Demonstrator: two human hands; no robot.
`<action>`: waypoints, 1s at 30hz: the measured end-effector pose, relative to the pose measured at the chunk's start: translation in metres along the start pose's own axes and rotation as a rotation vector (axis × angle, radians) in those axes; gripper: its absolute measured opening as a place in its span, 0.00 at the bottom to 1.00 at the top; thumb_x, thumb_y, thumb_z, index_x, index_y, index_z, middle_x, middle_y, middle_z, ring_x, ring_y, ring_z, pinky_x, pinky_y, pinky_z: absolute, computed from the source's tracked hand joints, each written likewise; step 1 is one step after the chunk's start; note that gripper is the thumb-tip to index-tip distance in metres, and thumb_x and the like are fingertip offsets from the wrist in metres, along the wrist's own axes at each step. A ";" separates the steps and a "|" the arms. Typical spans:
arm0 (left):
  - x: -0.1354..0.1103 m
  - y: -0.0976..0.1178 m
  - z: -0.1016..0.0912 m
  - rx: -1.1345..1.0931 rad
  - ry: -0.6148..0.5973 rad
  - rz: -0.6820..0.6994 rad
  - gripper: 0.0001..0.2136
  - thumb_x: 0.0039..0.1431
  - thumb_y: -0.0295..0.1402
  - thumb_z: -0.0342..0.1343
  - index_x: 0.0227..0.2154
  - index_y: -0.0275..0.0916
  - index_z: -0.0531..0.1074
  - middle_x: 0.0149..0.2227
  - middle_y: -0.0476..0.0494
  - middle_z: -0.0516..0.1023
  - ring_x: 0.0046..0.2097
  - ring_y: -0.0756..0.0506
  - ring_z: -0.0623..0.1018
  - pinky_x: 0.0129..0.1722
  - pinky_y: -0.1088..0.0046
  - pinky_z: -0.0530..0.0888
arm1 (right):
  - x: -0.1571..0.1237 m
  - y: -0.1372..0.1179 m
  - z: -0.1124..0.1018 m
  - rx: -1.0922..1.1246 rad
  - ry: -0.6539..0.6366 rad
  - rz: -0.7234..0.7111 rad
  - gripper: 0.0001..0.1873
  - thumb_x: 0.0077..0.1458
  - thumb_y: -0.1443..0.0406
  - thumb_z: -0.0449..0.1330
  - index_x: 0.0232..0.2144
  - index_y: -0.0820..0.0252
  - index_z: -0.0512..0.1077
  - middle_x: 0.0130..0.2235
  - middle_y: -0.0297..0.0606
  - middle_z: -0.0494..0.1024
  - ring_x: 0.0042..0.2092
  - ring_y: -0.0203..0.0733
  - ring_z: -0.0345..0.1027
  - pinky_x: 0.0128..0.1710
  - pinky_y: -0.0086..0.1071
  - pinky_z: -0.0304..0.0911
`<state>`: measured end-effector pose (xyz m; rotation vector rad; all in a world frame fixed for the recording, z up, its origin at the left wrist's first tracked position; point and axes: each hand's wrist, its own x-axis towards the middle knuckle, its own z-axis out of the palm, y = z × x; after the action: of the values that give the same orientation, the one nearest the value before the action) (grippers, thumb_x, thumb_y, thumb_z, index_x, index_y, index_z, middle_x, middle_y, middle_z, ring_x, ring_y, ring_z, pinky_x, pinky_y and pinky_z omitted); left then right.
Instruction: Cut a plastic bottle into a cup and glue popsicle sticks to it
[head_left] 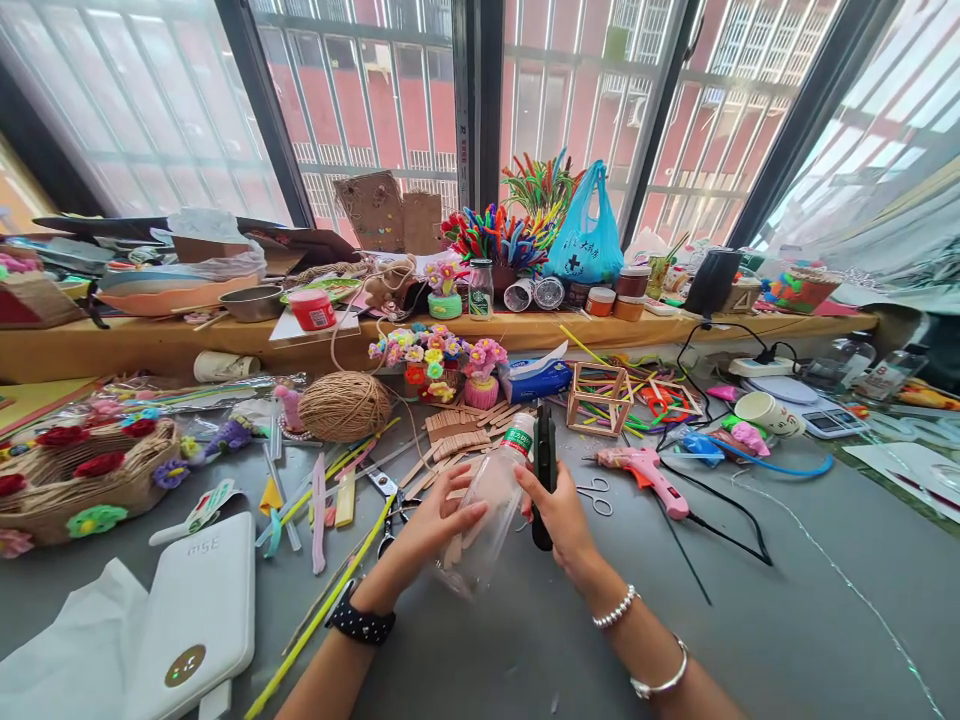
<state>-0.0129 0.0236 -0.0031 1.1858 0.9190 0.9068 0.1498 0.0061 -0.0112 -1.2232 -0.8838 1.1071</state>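
Note:
My left hand [444, 525] is wrapped round the side of a clear plastic bottle [495, 490], which leans with its white-and-green neck end away from me. In my right hand [559, 515] is a thick black elongated tool [545, 470], held upright close beside the bottle; its exact kind cannot be made out. The right thumb lies across the tool near the bottle's neck. Behind the bottle are wooden craft sticks [454, 435]. Silver-handled scissors [596, 495] lie just right of my right hand, and a second pair of dark scissors [386, 515] is partly hidden beyond my left wrist.
A pink glue gun [649, 480] with a black cord lies to the right. A ball of twine [345, 406] and a wooden stick frame [598, 400] stand farther back. On the left are a white power bank [199, 600] and a twine-wrapped basket [135, 480]. Jars and pipe cleaners line the ledge.

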 end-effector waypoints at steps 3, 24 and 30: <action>0.002 0.005 -0.006 0.100 0.001 -0.017 0.19 0.41 0.37 0.62 0.38 0.38 0.68 0.42 0.40 0.71 0.42 0.41 0.73 0.37 0.68 0.70 | 0.002 0.001 -0.002 -0.013 -0.002 0.006 0.21 0.42 0.53 0.61 0.32 0.58 0.59 0.14 0.23 0.63 0.16 0.29 0.56 0.16 0.23 0.53; -0.008 0.013 -0.002 -0.232 -0.327 -0.302 0.19 0.53 0.38 0.52 0.46 0.33 0.66 0.51 0.34 0.68 0.44 0.42 0.74 0.48 0.63 0.67 | 0.020 -0.016 -0.022 0.319 0.151 0.015 0.21 0.36 0.55 0.65 0.26 0.59 0.59 0.12 0.22 0.63 0.15 0.26 0.54 0.14 0.21 0.50; -0.010 0.015 0.002 -0.122 -0.287 -0.264 0.29 0.49 0.52 0.47 0.48 0.35 0.61 0.48 0.32 0.69 0.42 0.43 0.74 0.39 0.67 0.70 | 0.021 -0.012 -0.023 0.290 0.238 0.026 0.21 0.35 0.56 0.65 0.26 0.59 0.59 0.13 0.22 0.64 0.15 0.27 0.56 0.15 0.22 0.53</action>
<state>-0.0161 0.0161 0.0129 1.0290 0.7541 0.5556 0.1792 0.0206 -0.0044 -1.0985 -0.5079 1.0435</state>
